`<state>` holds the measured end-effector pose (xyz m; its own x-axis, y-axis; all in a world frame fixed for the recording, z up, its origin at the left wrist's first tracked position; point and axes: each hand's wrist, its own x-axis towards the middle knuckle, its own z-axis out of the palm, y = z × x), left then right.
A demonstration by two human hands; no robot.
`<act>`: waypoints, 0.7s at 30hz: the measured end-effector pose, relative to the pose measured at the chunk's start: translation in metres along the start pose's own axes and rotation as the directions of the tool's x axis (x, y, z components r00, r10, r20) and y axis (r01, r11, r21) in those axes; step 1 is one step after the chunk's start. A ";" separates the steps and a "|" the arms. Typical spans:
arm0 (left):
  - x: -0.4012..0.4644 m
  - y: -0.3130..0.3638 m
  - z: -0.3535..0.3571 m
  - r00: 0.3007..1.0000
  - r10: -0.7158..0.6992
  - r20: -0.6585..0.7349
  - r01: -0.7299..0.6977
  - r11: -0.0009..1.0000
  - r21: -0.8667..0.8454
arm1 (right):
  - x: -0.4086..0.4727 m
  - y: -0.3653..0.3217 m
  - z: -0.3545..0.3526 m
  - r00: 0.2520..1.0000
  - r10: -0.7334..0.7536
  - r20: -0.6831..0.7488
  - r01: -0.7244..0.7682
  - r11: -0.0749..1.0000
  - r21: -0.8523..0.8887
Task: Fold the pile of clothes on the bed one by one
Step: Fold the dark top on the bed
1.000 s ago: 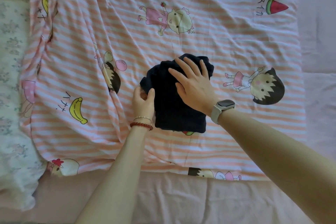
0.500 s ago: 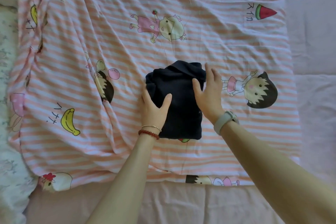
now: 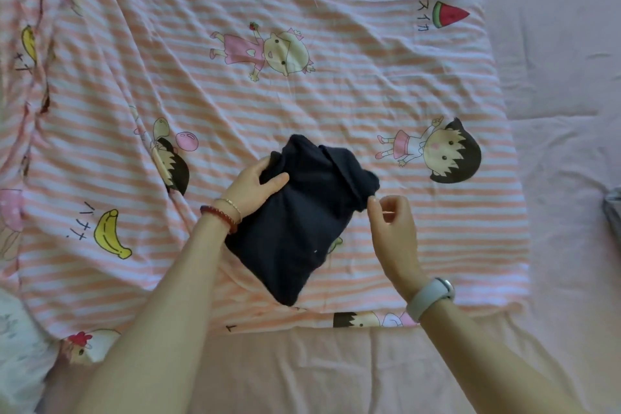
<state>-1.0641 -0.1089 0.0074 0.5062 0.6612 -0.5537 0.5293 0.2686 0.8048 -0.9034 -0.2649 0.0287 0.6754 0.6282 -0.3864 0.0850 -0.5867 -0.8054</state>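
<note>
Reaching forward over the plain pink sheet [image 3: 302,366] at the near edge of the bed, we have both forearms stretched toward a folded dark garment [image 3: 299,212]. It lies tilted on the striped blanket [image 3: 336,104], its near corner close to the blanket's front hem. Our left hand [image 3: 252,190] grips the garment's left upper edge, thumb on top and fingers curled under the cloth; a red bead bracelet [image 3: 220,217] and a thin gold one sit on that wrist. Our right hand [image 3: 391,225] is just beside the garment's rolled right corner, fingers loosely curled with thumb and forefinger close together; we cannot tell whether they touch the cloth. A pale watch band [image 3: 431,296] wraps that wrist.

Around the garment the blanket is wrinkled but flat, printed with a banana [image 3: 109,234] to the left, a cartoon girl [image 3: 440,153] to the right, another cartoon figure [image 3: 272,51] farther back, and a watermelon slice [image 3: 448,14] near the far right corner. A small printed shape peeks out from under the garment's right side. Deep folds bunch the blanket along its left side, next to a white flowered cloth [image 3: 16,346] at the near left. To the right, past the blanket's edge, the pink sheet runs open and smooth, and a bit of grey fabric [image 3: 613,212] shows at the frame's edge.
</note>
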 end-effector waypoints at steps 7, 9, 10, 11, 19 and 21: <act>-0.005 -0.013 0.009 0.943 0.038 -0.332 0.118 0.892 0.436 | 0.057 0.001 0.017 0.912 -0.085 0.402 0.206 0.942 -0.267; -0.031 -0.021 0.017 0.822 0.035 -0.569 0.174 0.935 0.309 | 0.074 -0.008 0.025 0.866 -0.071 0.495 0.258 0.912 -0.320; -0.048 -0.029 0.023 0.745 -0.026 -0.667 0.194 0.964 0.179 | 0.080 -0.012 0.028 0.850 -0.051 0.525 0.259 0.908 -0.331; -0.067 -0.038 0.029 0.680 -0.136 -0.720 0.219 0.975 0.022 | 0.085 -0.018 0.031 0.832 -0.020 0.554 0.238 0.915 -0.324; -0.105 -0.076 0.053 0.668 -0.527 -0.525 0.262 0.827 -0.497 | 0.080 -0.041 0.045 0.789 0.052 0.612 0.135 0.958 -0.255; -0.104 -0.066 0.050 0.665 -0.462 -0.587 0.175 0.861 -0.478 | 0.072 -0.043 0.043 0.805 0.054 0.590 0.083 0.976 -0.202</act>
<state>-1.1175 -0.2309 0.0011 -0.3076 0.7270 -0.6139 0.2191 0.6820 0.6978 -0.8902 -0.1723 0.0159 0.1159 0.7759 -0.6201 0.2868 -0.6238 -0.7270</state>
